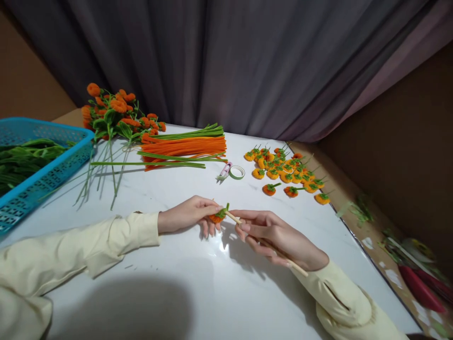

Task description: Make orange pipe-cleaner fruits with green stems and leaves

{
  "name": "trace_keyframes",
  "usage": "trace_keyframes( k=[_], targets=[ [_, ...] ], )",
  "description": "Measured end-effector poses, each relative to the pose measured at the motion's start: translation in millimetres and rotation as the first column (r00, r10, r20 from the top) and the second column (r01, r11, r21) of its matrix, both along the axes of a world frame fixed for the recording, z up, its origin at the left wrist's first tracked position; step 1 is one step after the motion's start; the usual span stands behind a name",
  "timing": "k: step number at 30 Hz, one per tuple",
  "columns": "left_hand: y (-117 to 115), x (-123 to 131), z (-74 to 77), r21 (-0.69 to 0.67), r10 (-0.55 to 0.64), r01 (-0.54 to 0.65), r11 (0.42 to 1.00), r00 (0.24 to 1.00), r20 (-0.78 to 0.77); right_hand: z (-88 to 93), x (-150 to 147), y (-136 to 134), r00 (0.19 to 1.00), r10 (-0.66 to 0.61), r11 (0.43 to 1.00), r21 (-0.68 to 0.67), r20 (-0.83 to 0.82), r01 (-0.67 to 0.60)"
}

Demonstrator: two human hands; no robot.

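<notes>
From where I stand, both of the person's hands are busy just above the white surface. The left grip is closed on a small orange pumpkin with a green top, pinched between thumb and fingers. The right grip is closed around a slim wooden stick, held much like a pen; its near end slants back under the palm and comes out by the wrist. The other end points at the pumpkin's green top, right beside the left fingertips, and I can't tell whether it touches.

Straight beyond the two grips lie a pink-handled cutter and, just beside it, a roll of tape. Past the right grip, a cluster of yellow and orange pumpkins with green tops covers that side. Beyond the left grip I see a bundle of orange stems, green stems behind it and a few more across its front. Farther left of these sits a heap of orange flowers on long stalks. A blue basket of green leaves stands well left of the left grip.
</notes>
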State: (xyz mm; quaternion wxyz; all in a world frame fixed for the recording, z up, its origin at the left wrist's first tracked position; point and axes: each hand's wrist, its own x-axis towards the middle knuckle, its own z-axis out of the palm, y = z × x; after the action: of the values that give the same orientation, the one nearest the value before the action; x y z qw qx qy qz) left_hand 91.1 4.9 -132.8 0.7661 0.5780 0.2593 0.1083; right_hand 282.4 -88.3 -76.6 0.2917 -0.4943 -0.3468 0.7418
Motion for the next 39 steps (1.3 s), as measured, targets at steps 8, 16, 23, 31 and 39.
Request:
trace_keyframes(
  k=[8,16,23,31,39],
  targets=[
    [0,-1,1.1,-0.014,-0.08,0.079,0.997,0.997,-0.001,4.6,-1,0,0.997,0.062,0.998,0.025,0.046,-0.063],
    [-16,5,-5.2,0.149,0.224,-0.225,0.963,0.974,0.027,-3.9,-11,-6,0.988,-0.035,0.997,0.072,0.148,0.024],
    [-24,4,-10.0,0.174,0.245,-0.254,0.951,0.967,0.07,-16.5,-21,-8,0.986,-0.067,0.989,0.142,0.155,0.045],
    [-30,3,-4.1,0.407,0.326,-0.298,0.863,0.945,0.002,-19.9,-29,-10,0.988,-0.139,0.989,0.064,0.06,0.135],
    [-34,4,-5.3,0.534,0.346,-0.283,0.797,0.938,-0.02,-24.9,-32,-11,0.983,-0.164,0.986,-0.024,-0.083,0.162]
  ],
)
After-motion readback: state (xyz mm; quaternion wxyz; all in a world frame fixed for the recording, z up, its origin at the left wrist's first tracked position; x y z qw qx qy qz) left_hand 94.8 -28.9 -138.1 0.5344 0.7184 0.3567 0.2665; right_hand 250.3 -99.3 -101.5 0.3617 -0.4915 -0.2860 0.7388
